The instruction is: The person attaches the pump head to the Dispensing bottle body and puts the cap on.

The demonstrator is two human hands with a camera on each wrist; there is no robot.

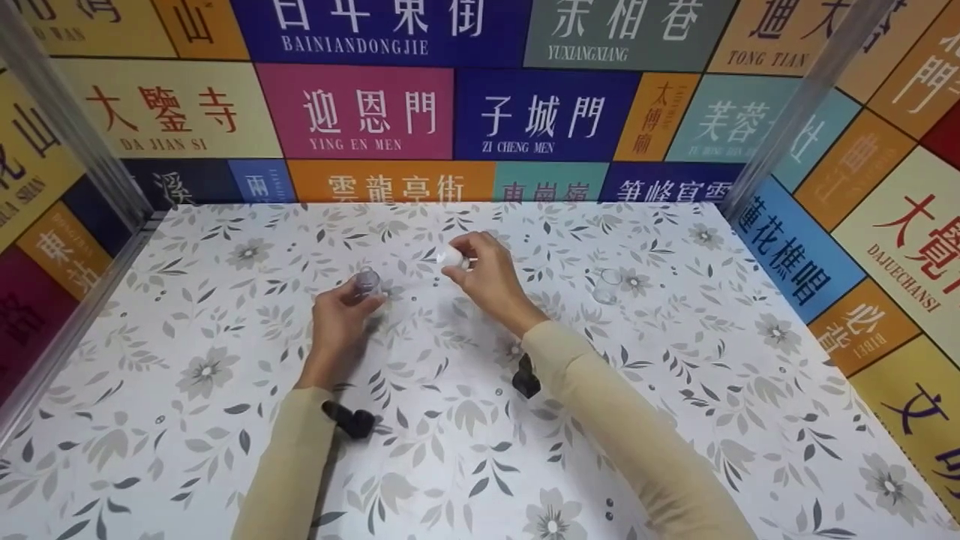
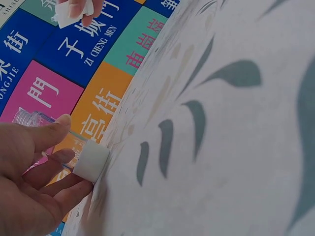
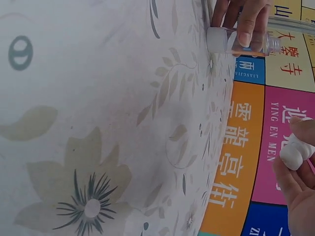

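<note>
My left hand (image 1: 337, 319) grips a small clear bottle (image 1: 367, 282) by its sides, thumb and fingers around the body. In the left wrist view the bottle's white base (image 2: 92, 161) is at the tabletop, and its threaded neck is uncovered. The bottle stands upright. Off to its right, my right hand (image 1: 491, 277) pinches a white bottle top (image 1: 451, 257) between thumb and fingers, raised above the table and apart from the bottle. Whether that top is a pump or a sprayer cannot be told, since fingers cover part of it.
A clear, cup-like piece (image 1: 606, 291) lies on the table to the right of my right hand. The table (image 1: 450, 465) has a white cover with grey leaves and flowers. Panels with printed characters (image 1: 356, 112) wall in the back and sides.
</note>
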